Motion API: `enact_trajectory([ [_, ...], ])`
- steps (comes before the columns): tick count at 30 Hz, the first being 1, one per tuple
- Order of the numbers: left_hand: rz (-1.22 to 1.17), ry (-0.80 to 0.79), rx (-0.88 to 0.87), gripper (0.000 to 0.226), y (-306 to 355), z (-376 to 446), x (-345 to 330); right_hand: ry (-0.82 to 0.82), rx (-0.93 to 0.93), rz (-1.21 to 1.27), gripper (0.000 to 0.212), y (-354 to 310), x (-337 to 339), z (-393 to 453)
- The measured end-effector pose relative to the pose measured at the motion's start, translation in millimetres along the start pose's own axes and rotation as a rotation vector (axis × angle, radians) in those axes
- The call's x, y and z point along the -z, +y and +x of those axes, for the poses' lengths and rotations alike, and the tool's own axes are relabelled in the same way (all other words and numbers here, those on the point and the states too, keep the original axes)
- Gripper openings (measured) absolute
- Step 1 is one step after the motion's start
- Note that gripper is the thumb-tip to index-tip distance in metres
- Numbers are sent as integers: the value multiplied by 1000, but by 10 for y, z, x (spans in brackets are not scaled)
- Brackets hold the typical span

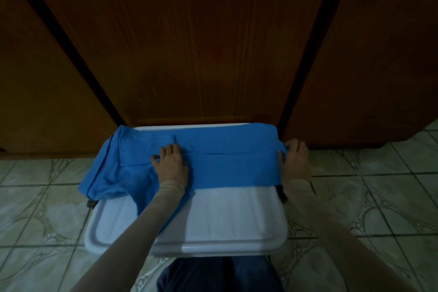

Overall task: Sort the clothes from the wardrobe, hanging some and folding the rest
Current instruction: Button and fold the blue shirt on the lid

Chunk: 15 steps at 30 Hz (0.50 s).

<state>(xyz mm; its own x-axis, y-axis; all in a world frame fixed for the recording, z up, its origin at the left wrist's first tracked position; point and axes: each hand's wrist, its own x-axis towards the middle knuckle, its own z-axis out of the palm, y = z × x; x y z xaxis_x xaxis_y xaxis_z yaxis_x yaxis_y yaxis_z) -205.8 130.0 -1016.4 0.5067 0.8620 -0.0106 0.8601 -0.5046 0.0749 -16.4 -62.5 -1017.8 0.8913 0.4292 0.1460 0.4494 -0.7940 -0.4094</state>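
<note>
A blue garment (225, 161) lies partly folded across the far half of a small white folding table (225, 220). Its left part bunches and hangs over the table's left edge. My left hand (171, 165) presses flat on the cloth near its middle, fingers spread. My right hand (295, 159) is at the garment's right end, beyond the table's right edge, and pinches the cloth's edge there with curled fingers. Both forearms wear pale sleeves.
Closed brown wooden wardrobe doors (201, 42) stand directly behind the table. Pale patterned floor tiles (379, 197) surround the table. My dark-trousered knees (220, 275) are at the near edge, under the table's front.
</note>
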Motion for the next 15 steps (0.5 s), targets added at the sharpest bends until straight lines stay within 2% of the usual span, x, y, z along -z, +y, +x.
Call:
enact_trajectory([
  [2,-8,-10,4,36,1,-15,33,83,160,-177,38,-35,-24,-6],
  [4,-8,-10,-29,39,-13,-17,56,101,338,-213,46,-131,-69,-47],
  [5,-4,-12,-71,42,-16,-32,47,60,436,-202,46,-201,-102,-96],
  [7,-59,33,-256,46,14,-105,3,-190,570,-190,48,-360,-210,-221],
  [9,-135,-15,-524,58,94,-220,-90,-449,557,-299,60,-452,-348,-345],
  [10,-116,-109,-626,65,135,-296,-153,-494,544,-324,74,-457,-416,-390],
  [12,-24,-286,-656,55,164,-404,-276,-465,537,-290,97,-434,-497,-462],
  [15,-4,-322,-621,52,115,-403,-287,-414,505,-356,94,-357,-434,-439],
])
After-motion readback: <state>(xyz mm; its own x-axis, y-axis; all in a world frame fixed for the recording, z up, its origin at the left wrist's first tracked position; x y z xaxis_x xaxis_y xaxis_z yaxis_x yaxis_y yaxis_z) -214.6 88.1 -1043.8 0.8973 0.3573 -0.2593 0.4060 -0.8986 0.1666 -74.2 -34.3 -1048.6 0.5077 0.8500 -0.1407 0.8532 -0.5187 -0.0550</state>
